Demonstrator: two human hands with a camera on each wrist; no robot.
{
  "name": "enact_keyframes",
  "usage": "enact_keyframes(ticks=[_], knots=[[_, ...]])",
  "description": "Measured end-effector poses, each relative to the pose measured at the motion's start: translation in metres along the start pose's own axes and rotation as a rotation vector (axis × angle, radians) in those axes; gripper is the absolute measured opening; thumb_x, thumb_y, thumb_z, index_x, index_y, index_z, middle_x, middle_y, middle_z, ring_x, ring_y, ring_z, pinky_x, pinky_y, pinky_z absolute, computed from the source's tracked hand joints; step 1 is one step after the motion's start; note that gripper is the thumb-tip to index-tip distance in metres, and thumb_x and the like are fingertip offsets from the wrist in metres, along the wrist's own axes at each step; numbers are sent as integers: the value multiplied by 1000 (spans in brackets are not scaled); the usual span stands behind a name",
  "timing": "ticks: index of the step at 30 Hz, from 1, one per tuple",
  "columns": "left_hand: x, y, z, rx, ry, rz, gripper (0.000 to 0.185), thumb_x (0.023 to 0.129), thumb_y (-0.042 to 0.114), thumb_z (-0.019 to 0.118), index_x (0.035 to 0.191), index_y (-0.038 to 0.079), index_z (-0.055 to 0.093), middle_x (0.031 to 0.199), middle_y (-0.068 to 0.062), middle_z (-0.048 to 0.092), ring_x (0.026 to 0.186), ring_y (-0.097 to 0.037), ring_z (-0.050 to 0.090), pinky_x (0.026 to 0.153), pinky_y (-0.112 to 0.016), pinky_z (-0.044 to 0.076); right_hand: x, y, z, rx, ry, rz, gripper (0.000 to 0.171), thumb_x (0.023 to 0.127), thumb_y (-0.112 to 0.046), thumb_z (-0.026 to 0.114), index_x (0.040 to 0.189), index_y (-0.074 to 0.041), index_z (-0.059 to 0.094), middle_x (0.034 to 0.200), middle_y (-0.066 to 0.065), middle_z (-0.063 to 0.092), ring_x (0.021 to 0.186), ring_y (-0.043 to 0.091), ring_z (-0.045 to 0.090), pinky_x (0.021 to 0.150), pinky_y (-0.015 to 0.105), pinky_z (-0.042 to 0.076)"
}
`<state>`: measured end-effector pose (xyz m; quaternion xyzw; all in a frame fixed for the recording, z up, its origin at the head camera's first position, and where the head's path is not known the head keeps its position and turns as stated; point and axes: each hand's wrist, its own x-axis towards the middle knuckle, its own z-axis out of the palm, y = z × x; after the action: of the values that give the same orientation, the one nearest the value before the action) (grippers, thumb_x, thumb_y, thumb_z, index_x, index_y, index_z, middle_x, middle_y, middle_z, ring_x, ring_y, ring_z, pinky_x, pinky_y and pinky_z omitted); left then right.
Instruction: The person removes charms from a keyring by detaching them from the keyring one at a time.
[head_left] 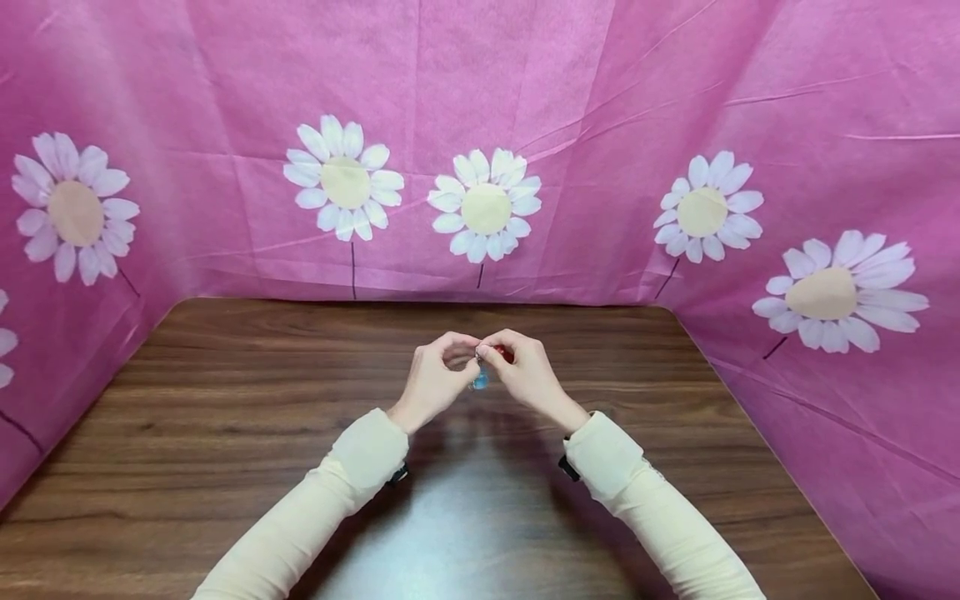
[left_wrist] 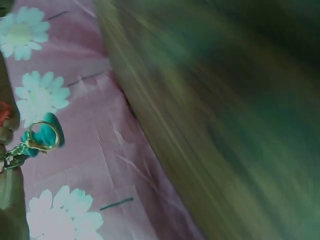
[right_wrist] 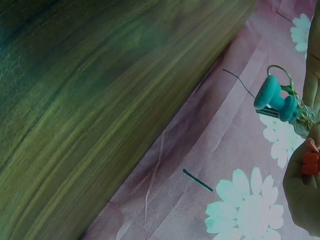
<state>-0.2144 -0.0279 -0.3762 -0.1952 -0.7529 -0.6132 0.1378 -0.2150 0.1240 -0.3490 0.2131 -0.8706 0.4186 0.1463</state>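
Observation:
Both hands meet at the fingertips over the table. My left hand (head_left: 437,377) pinches a keychain between thumb and fingers, close to the clasp. From it hangs a blue dumbbell-shaped charm (right_wrist: 270,93), along with a gold split ring (left_wrist: 58,139) and a short chain (right_wrist: 303,114). My right hand (head_left: 527,372) has its thumb and forefinger curled on the same clasp end. A small red charm (right_wrist: 311,163) shows within the curl of the right fingers, partly hidden by them. The clasp itself is mostly covered by fingertips.
A brown wood-grain table (head_left: 187,467) lies beneath the hands. Pink cloth (head_left: 585,75) printed with white daisies stands round its back and sides. Cream sleeves (head_left: 300,521) cover both forearms, with dark straps at the wrists.

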Motion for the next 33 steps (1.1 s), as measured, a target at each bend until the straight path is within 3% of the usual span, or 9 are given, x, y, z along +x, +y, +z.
enact_keyframes(ticks=[3,6,10,13,18,22,28,33], knots=[[0,-1,-3,127,7,137,22,74,-3,61,94,5,65,88,-9,71,83,-16,68,73,-19,53,0,-1,-1,4,-26,15,10,86,-14,63,90,-5,67,75,4,63,62,16,48,54,19,38],[1,-2,-4,183,-5,239,23,73,-5,60,94,4,64,87,-8,70,81,-17,68,72,-17,52,0,-2,-4,-8,-37,7,9,86,-14,63,89,-6,67,76,3,64,63,14,48,54,20,39],[2,-5,-6,218,-19,329,24,71,-4,61,94,4,63,85,-6,69,75,-14,67,70,-16,52,-1,-4,-8,-97,-34,-64,8,85,-14,64,88,-8,69,79,1,66,65,10,50,57,21,41],[2,-7,-7,302,-3,405,25,68,-1,61,92,5,64,83,-3,68,71,-10,65,66,-17,51,0,-5,-10,-191,-30,-109,7,83,-15,66,86,-9,69,77,0,65,63,11,50,57,22,39],[2,-7,-7,456,45,508,23,65,3,62,88,6,64,83,-1,65,68,-7,61,59,-19,48,0,-9,-9,-224,-32,-91,5,82,-14,67,84,-9,69,67,-1,59,58,11,45,54,21,35],[2,-5,-6,501,62,533,20,65,4,61,85,6,64,82,-1,63,65,-7,60,57,-20,48,-2,-11,-9,-156,-31,-29,6,82,-14,67,82,-8,69,63,-2,55,56,8,43,51,20,35],[2,-5,-3,510,88,515,17,66,5,63,83,6,64,81,-1,64,65,-8,61,57,-21,49,-5,-12,-8,-77,-25,34,6,83,-14,65,82,-8,69,67,0,61,58,7,45,52,19,37],[2,-4,-2,446,111,423,18,69,5,66,86,4,63,81,-4,65,68,-11,64,62,-23,51,-8,-14,-7,-111,6,-47,5,82,-10,66,82,-9,70,72,0,64,60,8,47,54,20,38]])
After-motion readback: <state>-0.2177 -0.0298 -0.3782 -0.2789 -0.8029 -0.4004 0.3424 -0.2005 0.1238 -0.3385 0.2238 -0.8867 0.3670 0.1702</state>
